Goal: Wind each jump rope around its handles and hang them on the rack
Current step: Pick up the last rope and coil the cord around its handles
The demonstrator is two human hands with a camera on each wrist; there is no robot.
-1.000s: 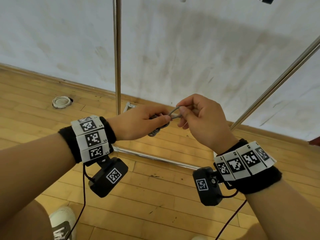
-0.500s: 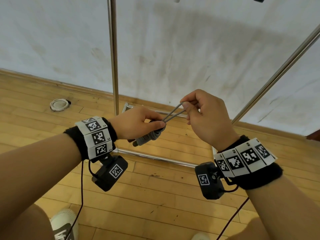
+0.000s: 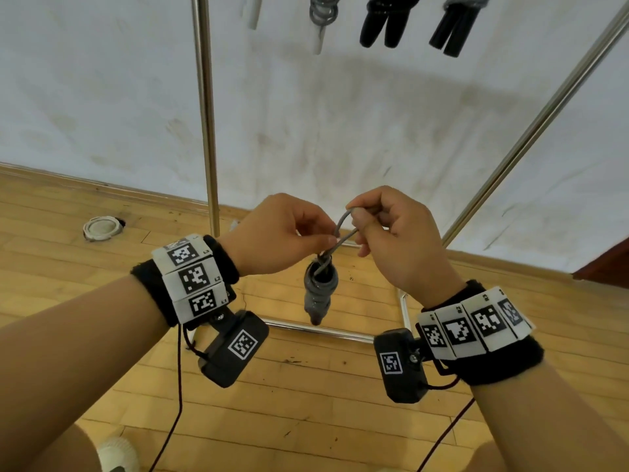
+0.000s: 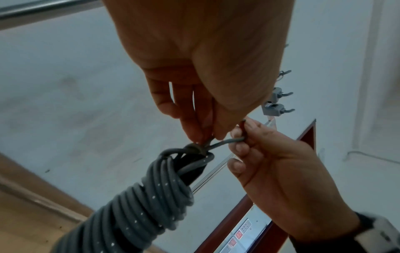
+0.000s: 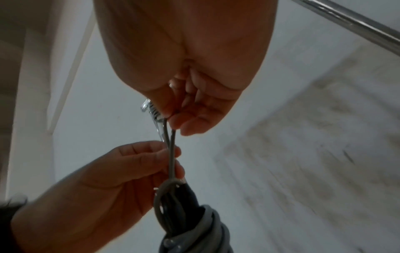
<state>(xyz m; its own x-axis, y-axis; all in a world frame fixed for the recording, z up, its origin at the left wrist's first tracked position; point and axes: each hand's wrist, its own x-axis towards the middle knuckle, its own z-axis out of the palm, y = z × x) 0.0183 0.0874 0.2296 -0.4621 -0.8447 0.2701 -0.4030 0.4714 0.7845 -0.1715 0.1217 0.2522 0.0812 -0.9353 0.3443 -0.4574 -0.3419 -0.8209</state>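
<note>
A grey jump rope (image 3: 319, 290), its cord coiled around the handles, hangs upright between my hands in front of the rack. My left hand (image 3: 327, 238) pinches the cord at the knot just above the coil (image 4: 138, 205). My right hand (image 3: 356, 220) pinches a short loop of cord (image 3: 341, 222) that rises from the knot, both strands running between its thumb and fingers (image 5: 173, 122). In the right wrist view the left hand (image 5: 168, 154) holds the strands just above the bundle (image 5: 194, 231). The handles' tips are mostly hidden by the coil.
The rack's upright pole (image 3: 205, 114) and slanted pole (image 3: 544, 114) stand against the white wall, with its base bar (image 3: 323, 330) on the wooden floor. Wound ropes hang at the top: grey (image 3: 323, 11), black (image 3: 388, 23), black (image 3: 454, 27). A round floor cap (image 3: 102, 228) lies left.
Both hands have risen. The bundle swung from lying sideways in my left hand to hanging straight down. My right hand has pulled the loop upward, and the view tilted up to show the hung ropes.
</note>
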